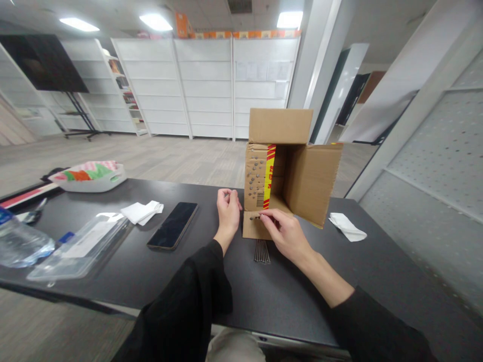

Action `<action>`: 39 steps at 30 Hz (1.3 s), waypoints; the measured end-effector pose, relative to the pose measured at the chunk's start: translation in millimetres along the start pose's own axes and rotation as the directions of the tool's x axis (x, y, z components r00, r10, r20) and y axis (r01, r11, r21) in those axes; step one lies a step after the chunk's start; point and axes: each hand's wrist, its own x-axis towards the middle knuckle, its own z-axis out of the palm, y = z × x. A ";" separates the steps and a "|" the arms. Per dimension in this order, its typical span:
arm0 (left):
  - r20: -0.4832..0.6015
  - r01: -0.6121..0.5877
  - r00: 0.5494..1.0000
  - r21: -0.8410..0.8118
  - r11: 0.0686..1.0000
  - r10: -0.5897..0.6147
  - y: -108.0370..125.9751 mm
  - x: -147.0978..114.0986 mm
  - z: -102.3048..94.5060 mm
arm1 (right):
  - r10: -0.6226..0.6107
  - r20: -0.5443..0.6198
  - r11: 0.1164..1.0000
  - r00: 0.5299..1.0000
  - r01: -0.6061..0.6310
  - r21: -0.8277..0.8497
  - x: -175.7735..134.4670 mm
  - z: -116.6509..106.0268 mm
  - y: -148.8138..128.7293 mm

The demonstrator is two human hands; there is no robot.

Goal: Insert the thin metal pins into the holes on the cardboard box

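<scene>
A cardboard box (294, 173) stands on the dark table with its flaps spread open. Several round dark nail heads dot its left front flap (252, 198), beside a yellow and red tape strip (269, 176). Over the lower flap (252, 230), my right hand (285, 231) is closed in a pinch, with a small dark nail (259, 217) at its fingertips. My left hand (228, 213) is curled closed just left of the box; what its fingers hold, if anything, is hidden. A bundle of long thin nails (262, 252) lies below the lower flap, between my forearms.
Left of my hands lie a black phone (172, 226), folded tissues (142, 212), a clear plastic case (85, 246) and a water bottle (22, 241). A white basket (92, 183) sits at the back left. Another tissue (347, 227) is right of the box.
</scene>
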 end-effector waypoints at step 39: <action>-0.001 -0.015 1.000 0.006 1.000 0.015 -2.1 0.6 -0.2 | -0.125 0.165 0.885 0.978 0.185 -0.427 7.7 13.8 21.5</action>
